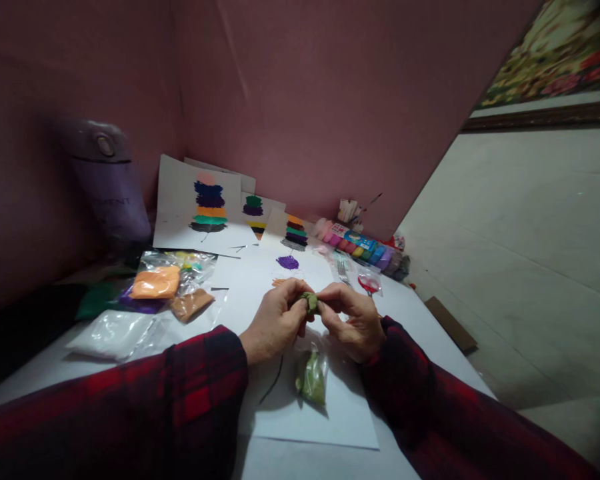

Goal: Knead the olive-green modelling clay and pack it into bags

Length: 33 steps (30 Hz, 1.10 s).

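Note:
My left hand (276, 321) and my right hand (351, 319) meet above a white sheet of paper (330, 413), both pinching one small lump of olive-green clay (310, 301) between the fingertips. Directly below the hands, on the sheet, lies a clear plastic bag with more green clay (312, 379). A thin dark line (273, 383) is drawn on the paper beside it. A purple clay patch (287, 262) and an orange one sit on the paper just beyond my hands. Both arms wear red-and-black plaid sleeves.
Bags of orange (155, 283), brown (191, 304) and white clay (113, 333) lie at left. Sheets with stacked coloured clay shapes (209, 207) lean on the pink wall. A pack of coloured clay (363, 248), a fork, red scissors (369, 285) and a purple bottle (107, 183) stand around.

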Available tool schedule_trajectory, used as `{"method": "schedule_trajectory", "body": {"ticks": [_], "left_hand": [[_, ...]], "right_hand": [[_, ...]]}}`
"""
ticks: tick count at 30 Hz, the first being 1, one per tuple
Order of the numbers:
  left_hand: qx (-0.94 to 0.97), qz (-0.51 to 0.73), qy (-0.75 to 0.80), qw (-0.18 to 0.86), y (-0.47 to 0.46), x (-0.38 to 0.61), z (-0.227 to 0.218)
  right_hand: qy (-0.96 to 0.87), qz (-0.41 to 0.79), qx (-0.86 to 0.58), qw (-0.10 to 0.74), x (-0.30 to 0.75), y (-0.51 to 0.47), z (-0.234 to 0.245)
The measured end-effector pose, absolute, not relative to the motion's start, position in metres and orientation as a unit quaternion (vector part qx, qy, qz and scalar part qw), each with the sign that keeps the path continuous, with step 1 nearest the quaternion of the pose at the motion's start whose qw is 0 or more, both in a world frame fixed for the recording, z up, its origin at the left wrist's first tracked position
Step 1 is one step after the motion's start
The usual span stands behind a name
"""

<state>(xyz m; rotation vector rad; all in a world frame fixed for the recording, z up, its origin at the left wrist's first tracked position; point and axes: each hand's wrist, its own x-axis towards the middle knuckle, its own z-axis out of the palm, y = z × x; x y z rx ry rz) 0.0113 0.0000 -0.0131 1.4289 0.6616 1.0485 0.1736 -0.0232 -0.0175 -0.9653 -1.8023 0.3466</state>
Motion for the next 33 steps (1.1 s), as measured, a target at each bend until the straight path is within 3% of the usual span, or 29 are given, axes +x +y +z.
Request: {"method": "schedule_trajectory", "body": {"ticks": [14, 33], "left_hand": [[0.575, 0.442, 0.270, 0.633, 0.001, 0.012, -0.014], [0.575, 0.427, 0.236, 0.657, 0.004, 0.011, -0.015]], "right_hand": [[-0.677, 0.297, -0.410, 0.534, 0.184, -0.017, -0.025], [-0.684, 0.304, -0.387, 0.539, 0.186, -0.017, -0.025]]}}
